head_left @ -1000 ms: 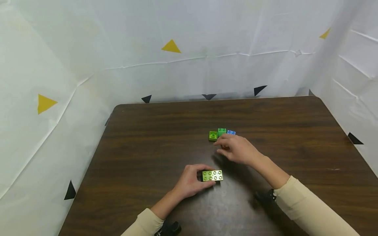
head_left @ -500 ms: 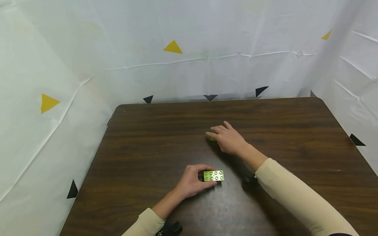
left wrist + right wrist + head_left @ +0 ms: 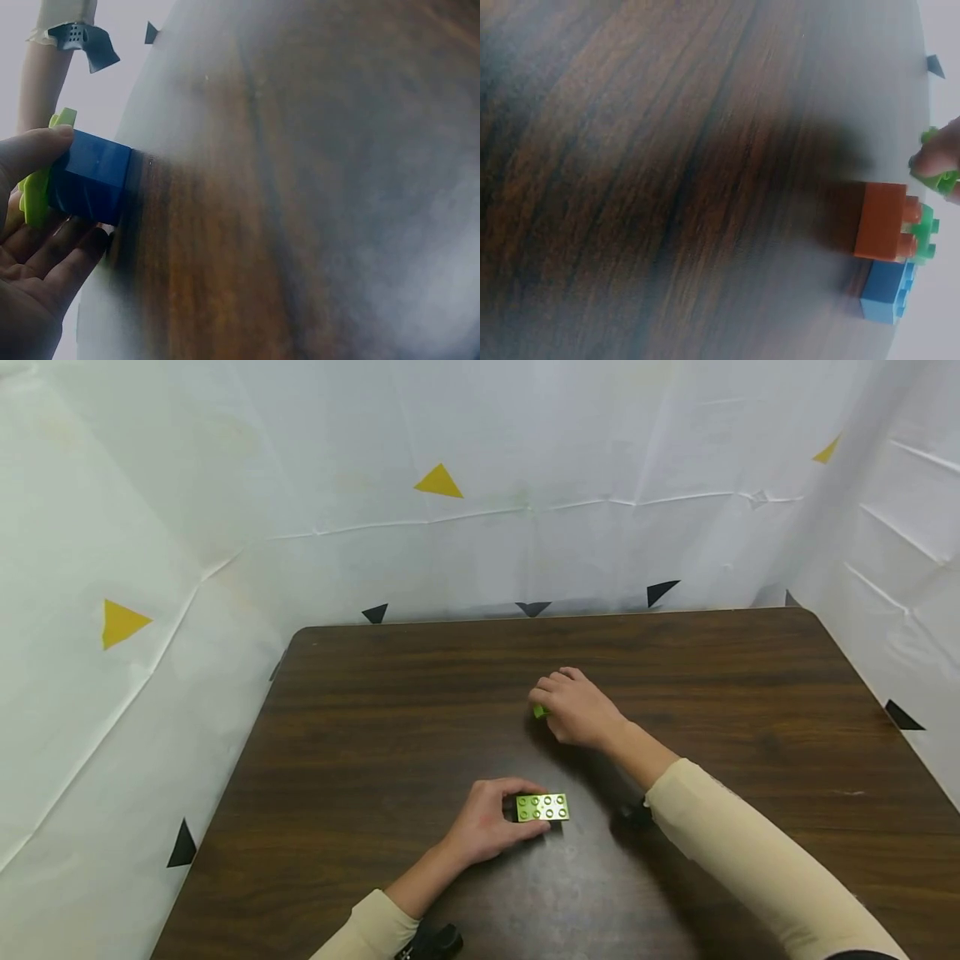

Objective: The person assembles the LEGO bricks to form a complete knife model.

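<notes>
My left hand (image 3: pixel 483 822) holds a lime green brick (image 3: pixel 543 807) with two rows of studs, studs up, over the near middle of the table. In the left wrist view a dark blue brick (image 3: pixel 94 176) sits joined against the lime one, with the thumb on one side and fingers beneath. Farther forward, my right hand (image 3: pixel 581 706) pinches a small lime green brick (image 3: pixel 539 712), mostly covered by the fingers. The right wrist view shows this brick raised above an orange brick (image 3: pixel 880 223), a green brick (image 3: pixel 924 232) and a blue brick (image 3: pixel 883 289), which stand close together.
The dark wooden table (image 3: pixel 375 710) has rounded far corners. White sheeting (image 3: pixel 480 427) with yellow and black triangles surrounds its back and sides. In the head view, my right hand hides the loose bricks on the table.
My right hand has moved forward and left from over the brick group to the small lime green brick, and its fingers have come together on it. The left hand keeps its hold in place.
</notes>
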`<state>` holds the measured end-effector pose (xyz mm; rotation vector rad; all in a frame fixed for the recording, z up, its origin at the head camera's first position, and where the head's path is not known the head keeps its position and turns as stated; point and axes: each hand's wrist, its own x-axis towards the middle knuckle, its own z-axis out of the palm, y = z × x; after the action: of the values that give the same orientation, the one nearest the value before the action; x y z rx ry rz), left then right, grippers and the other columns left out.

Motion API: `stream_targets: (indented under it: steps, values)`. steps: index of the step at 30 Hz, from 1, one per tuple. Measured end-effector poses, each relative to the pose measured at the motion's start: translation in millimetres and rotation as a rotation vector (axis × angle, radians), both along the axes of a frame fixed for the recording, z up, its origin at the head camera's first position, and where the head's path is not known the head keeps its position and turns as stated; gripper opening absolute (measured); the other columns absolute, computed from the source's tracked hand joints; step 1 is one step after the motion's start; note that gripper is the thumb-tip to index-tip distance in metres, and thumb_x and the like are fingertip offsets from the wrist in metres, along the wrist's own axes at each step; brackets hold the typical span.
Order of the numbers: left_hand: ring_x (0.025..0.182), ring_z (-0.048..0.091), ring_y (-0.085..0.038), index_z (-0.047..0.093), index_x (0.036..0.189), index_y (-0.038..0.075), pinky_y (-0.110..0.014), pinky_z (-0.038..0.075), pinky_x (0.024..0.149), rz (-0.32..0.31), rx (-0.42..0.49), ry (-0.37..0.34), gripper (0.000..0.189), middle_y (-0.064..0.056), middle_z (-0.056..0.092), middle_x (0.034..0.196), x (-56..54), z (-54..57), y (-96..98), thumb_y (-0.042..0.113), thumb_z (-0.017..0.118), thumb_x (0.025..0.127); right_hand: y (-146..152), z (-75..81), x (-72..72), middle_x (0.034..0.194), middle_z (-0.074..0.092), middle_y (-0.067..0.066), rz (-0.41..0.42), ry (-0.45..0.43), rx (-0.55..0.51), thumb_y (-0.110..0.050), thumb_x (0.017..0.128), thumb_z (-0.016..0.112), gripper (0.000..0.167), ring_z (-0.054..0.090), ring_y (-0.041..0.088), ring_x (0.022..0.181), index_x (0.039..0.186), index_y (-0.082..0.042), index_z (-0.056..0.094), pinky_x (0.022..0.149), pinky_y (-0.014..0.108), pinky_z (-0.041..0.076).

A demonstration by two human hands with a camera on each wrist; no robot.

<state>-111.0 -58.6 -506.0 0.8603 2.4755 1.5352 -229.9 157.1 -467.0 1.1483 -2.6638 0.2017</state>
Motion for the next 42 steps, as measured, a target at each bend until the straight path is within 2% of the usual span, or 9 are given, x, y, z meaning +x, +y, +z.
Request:
stream_targets:
  steps: [4,9,14,22,26,29,33,37,42]
  values:
    - [0.082,0.062,-0.004,0.074,0.108,0.019,-0.023,0.049,0.071,0.001,-0.005,-0.008,0.035,0.011,0.071,0.099,0.1,0.6,-0.1,0.023,0.087,0.076,0.8,7.0,4.7,0.105,0.063,0.005,-0.036,-0.042,-0.101,-0.008,0.082,0.073,0.033,0.058,0.026,0.097,0.114,-0.010,0.067,0.095,0.049,0.043]
    - [0.082,0.061,-0.004,0.075,0.107,0.019,-0.023,0.049,0.073,0.005,-0.013,-0.003,0.035,0.012,0.071,0.099,0.0,0.2,0.3,0.024,0.088,0.075,3.2,15.4,14.3,0.111,0.059,0.005,-0.082,-0.127,-0.180,-0.006,0.084,0.069,0.047,0.056,0.021,0.087,0.131,-0.011,0.063,0.073,0.039,0.050]
    - [0.083,0.062,-0.003,0.075,0.107,0.019,-0.022,0.048,0.073,0.006,-0.016,0.014,0.035,0.012,0.072,0.099,-0.2,0.0,0.0,0.025,0.087,0.075,5.7,23.3,25.2,0.112,0.053,0.004,-0.101,-0.192,-0.259,-0.007,0.085,0.069,0.039,0.055,0.015,0.079,0.123,-0.010,0.066,0.066,0.033,0.050]
    - [0.081,0.062,-0.004,0.074,0.108,0.018,-0.022,0.049,0.070,0.007,-0.002,-0.004,0.035,0.010,0.072,0.099,0.4,0.1,-0.1,0.023,0.087,0.075,7.9,33.0,46.3,0.109,0.057,-0.002,-0.055,-0.196,-0.396,-0.009,0.083,0.071,0.022,0.058,0.017,0.073,0.105,-0.013,0.069,0.063,0.030,0.049]
    - [0.085,0.063,-0.005,0.074,0.108,0.018,-0.023,0.049,0.073,0.013,-0.012,-0.004,0.035,0.008,0.072,0.100,1.4,0.6,-0.3,0.025,0.087,0.076,6.6,36.0,62.5,0.106,0.060,-0.006,-0.044,-0.186,-0.431,-0.014,0.082,0.075,0.019,0.055,0.011,0.070,0.099,-0.017,0.068,0.062,0.029,0.048]
    - [0.087,0.063,-0.005,0.074,0.109,0.018,-0.023,0.049,0.074,0.012,-0.019,0.001,0.035,0.008,0.072,0.101,1.3,0.1,-0.6,0.026,0.086,0.076,4.8,38.9,75.3,0.104,0.062,-0.009,-0.021,-0.227,-0.478,-0.015,0.081,0.078,0.018,0.055,0.008,0.075,0.095,-0.019,0.067,0.065,0.028,0.050]
    - [0.086,0.063,-0.004,0.074,0.107,0.015,-0.024,0.050,0.074,0.009,-0.022,0.031,0.035,0.008,0.072,0.099,0.8,0.2,-1.6,0.026,0.086,0.076,2.8,42.3,91.0,0.104,0.064,-0.011,0.047,-0.318,-0.535,-0.012,0.079,0.081,0.021,0.059,0.008,0.091,0.093,-0.020,0.067,0.078,0.033,0.053]
    - [0.084,0.063,-0.005,0.073,0.104,0.013,-0.025,0.051,0.073,0.006,-0.024,0.035,0.033,0.006,0.071,0.096,1.1,1.1,-1.8,0.025,0.086,0.076,3.5,38.5,105.6,0.105,0.064,-0.011,0.114,-0.364,-0.531,-0.010,0.077,0.083,0.023,0.060,0.008,0.098,0.090,-0.021,0.066,0.084,0.037,0.052]
    - [0.083,0.063,-0.006,0.073,0.106,0.013,-0.027,0.053,0.072,0.005,-0.013,-0.004,0.034,0.005,0.071,0.098,1.6,1.8,-1.9,0.026,0.086,0.078,6.1,26.3,120.7,0.106,0.063,-0.008,0.167,-0.380,-0.539,-0.008,0.077,0.083,0.024,0.060,0.008,0.095,0.089,-0.020,0.066,0.079,0.038,0.054]
